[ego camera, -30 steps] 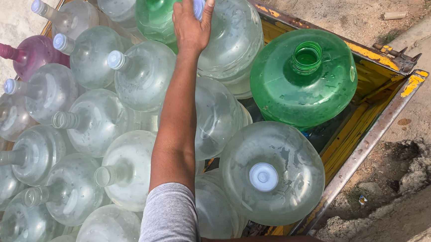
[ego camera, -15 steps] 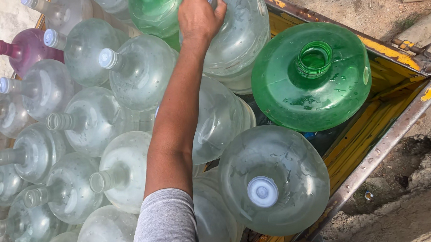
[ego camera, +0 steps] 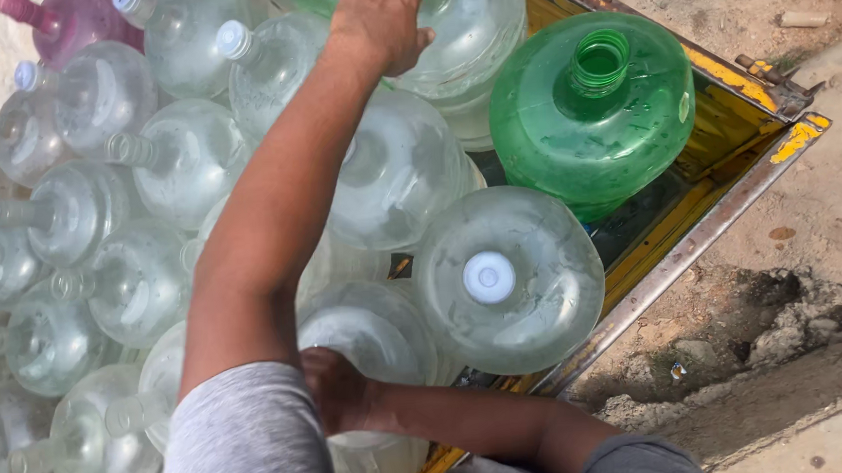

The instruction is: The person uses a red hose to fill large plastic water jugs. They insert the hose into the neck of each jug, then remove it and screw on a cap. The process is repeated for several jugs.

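Observation:
My left arm stretches across a stack of big water jugs. My left hand is clamped on the top of a clear jug at the far end, with its fingertips cut off by the frame's upper edge. My right hand comes in from the lower right and presses against a clear jug close to me. Its fingers are hidden behind my grey sleeve. A clear jug with a white cap lies just right of my right hand.
Several clear jugs lie on their sides at the left, necks pointing left. A green open-necked jug stands at the right and a pink jug at the top left. The yellow metal cart rim borders bare dirt ground.
My right hand and forearm have come into view at the bottom, against a near jug. My left hand stays on the far jug's top. The view has shifted closer.

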